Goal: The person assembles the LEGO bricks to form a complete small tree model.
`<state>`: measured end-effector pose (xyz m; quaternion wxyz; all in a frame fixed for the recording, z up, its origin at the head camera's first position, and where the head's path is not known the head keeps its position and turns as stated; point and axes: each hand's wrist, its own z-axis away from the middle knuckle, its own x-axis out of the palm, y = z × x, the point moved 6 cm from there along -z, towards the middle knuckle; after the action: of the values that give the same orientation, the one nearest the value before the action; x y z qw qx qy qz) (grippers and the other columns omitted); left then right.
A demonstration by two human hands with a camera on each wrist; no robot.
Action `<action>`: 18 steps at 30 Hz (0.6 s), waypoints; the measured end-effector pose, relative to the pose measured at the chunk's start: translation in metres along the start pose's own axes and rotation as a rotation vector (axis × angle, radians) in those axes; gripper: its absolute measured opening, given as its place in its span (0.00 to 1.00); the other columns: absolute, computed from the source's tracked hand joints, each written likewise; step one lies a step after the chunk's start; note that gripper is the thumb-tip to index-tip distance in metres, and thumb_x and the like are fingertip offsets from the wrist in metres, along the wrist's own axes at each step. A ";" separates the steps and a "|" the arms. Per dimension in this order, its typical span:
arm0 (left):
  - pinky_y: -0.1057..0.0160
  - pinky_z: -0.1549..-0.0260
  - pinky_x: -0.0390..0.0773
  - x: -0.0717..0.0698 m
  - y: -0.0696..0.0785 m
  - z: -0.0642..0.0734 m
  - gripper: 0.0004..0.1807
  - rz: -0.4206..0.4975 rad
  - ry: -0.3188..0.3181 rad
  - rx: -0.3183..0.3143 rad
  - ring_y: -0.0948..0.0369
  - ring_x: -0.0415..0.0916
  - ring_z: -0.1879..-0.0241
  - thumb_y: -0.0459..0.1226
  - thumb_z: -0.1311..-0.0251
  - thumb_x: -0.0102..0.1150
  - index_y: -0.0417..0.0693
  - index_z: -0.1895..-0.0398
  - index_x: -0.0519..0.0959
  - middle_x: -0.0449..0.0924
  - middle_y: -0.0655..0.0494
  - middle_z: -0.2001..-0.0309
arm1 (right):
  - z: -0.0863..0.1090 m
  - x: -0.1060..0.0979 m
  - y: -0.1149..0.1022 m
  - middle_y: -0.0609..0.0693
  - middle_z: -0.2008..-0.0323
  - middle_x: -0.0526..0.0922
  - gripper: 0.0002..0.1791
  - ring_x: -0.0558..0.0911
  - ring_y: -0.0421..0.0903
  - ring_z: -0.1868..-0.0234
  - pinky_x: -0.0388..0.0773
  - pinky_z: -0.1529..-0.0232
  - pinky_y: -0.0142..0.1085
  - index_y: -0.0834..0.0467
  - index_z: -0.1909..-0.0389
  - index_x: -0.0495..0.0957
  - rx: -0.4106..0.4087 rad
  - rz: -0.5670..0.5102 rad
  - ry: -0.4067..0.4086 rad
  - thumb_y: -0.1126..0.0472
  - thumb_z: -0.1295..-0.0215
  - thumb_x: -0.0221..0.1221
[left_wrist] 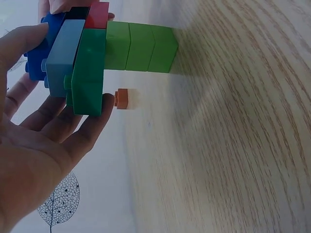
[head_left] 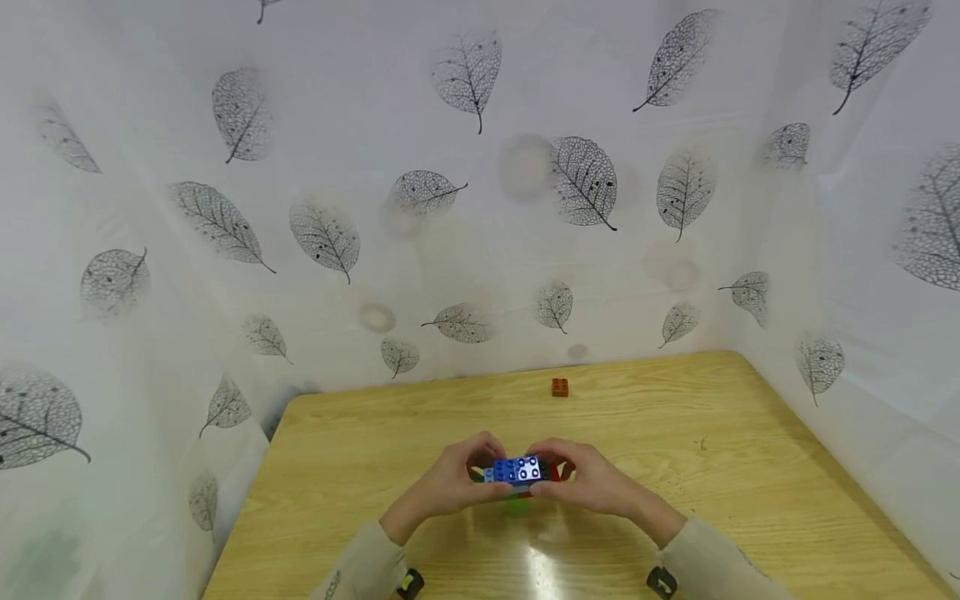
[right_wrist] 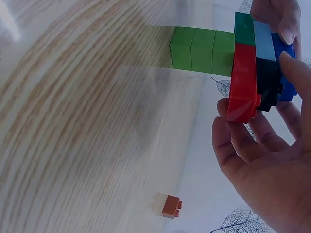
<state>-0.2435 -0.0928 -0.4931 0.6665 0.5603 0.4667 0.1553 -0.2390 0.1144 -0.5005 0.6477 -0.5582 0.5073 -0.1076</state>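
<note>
Both hands hold one stack of toy building bricks between them, at the table's front middle in the head view. A blue brick (head_left: 517, 470) tops it. Beneath that lie a grey-blue brick (left_wrist: 65, 56) and a black brick (right_wrist: 266, 82), then a dark green brick (left_wrist: 89, 73) beside a red brick (right_wrist: 243, 82). Several light green bricks (left_wrist: 141, 47) form a narrow column under these. My left hand (head_left: 457, 479) grips the left end, thumb at the blue brick, fingers round the dark green side. My right hand (head_left: 592, 483) grips the red end, its thumb also at the blue brick.
A small orange-brown brick (head_left: 559, 387) sits near the back edge of the wooden table (head_left: 360, 450). A white curtain (head_left: 480, 250) with leaf prints hangs behind the table and along its sides.
</note>
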 end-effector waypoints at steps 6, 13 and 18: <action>0.65 0.58 0.85 -0.001 -0.002 0.000 0.15 0.009 0.009 0.014 0.65 0.83 0.55 0.43 0.35 0.72 0.52 0.51 0.79 0.85 0.53 0.52 | 0.000 0.000 -0.005 0.48 0.52 0.87 0.20 0.81 0.36 0.57 0.81 0.59 0.34 0.53 0.38 0.79 -0.034 -0.001 0.005 0.52 0.26 0.66; 0.65 0.60 0.84 0.001 -0.004 0.001 0.14 0.034 0.013 0.021 0.64 0.84 0.54 0.41 0.33 0.71 0.45 0.53 0.78 0.86 0.47 0.51 | 0.000 -0.002 -0.004 0.49 0.54 0.87 0.18 0.81 0.36 0.59 0.81 0.61 0.34 0.54 0.40 0.81 -0.048 -0.003 0.004 0.54 0.26 0.66; 0.65 0.60 0.84 0.001 -0.006 0.000 0.13 0.044 0.019 0.028 0.63 0.84 0.54 0.40 0.33 0.72 0.45 0.55 0.78 0.86 0.46 0.51 | -0.001 -0.001 -0.001 0.47 0.54 0.87 0.17 0.80 0.35 0.59 0.81 0.62 0.34 0.53 0.41 0.81 -0.045 0.000 0.006 0.53 0.27 0.67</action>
<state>-0.2444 -0.0942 -0.4984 0.6506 0.5779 0.4628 0.1688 -0.2401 0.1141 -0.4987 0.6336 -0.5720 0.5116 -0.0978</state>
